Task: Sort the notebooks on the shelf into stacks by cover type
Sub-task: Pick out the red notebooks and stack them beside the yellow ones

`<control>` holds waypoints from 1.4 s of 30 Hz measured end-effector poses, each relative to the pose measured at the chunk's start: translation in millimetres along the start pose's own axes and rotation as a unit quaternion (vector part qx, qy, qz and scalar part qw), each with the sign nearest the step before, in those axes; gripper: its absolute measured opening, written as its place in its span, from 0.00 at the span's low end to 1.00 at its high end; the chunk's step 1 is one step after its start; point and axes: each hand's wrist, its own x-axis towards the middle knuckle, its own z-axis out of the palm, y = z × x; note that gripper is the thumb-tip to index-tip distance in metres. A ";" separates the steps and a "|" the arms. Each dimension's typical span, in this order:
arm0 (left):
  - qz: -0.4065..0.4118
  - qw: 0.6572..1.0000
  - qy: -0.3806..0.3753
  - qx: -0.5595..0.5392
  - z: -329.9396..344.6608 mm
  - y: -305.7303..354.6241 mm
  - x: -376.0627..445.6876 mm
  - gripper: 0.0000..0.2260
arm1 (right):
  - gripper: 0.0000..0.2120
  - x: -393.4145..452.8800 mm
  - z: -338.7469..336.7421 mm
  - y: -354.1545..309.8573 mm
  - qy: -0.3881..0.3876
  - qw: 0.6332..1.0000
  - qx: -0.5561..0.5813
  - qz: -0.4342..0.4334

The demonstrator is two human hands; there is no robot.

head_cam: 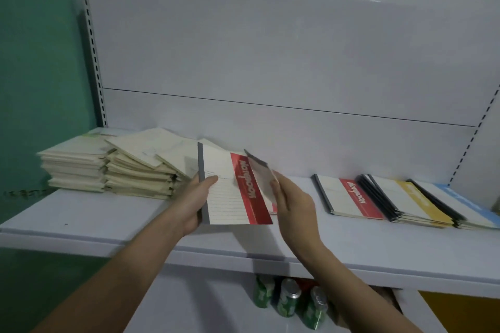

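The person stands at a white shelf (81,213), both arms reaching in. The left hand (196,201) grips a red notebook (232,189) by its grey spine edge, thumb on the cover and fingers curled underneath, holding it up just above the shelf, tilted toward the camera. The right hand (290,203) pinches a second notebook (261,174) by its lower edge; that one is blurred and stands nearly edge-on, right beside the red one, so I cannot tell its cover colour.

To the left, against the back panel (270,48), sit cream stacks (108,167), two piles side by side, the right one loose and fanned at the top. To the right lie three sorted stacks touching one another: a red stack (349,197), then a yellow stack (411,203) overlapping it, then a blue stack (468,208) at the far end.

Below the shelf, green cans (289,299) stand together on a lower level.
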 end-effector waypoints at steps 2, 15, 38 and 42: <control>-0.022 0.999 -0.023 -0.037 10.1 -1.1 0.7 0.14 | 0.19 -14.0 7.9 -10.6 -0.027 0.995 -0.048 -0.086; 0.002 0.999 0.021 -0.051 -33.1 3.8 7.0 0.17 | 0.25 15.3 41.8 57.1 -0.150 0.963 -0.209 0.077; -0.001 0.997 -0.050 -0.051 -44.0 -10.2 5.6 0.15 | 0.21 12.9 8.2 -6.5 0.129 0.985 -0.065 0.095; -0.001 0.996 -0.065 -0.053 -24.4 -20.1 8.4 0.14 | 0.25 -13.8 18.1 -23.0 0.079 0.991 -0.107 -0.025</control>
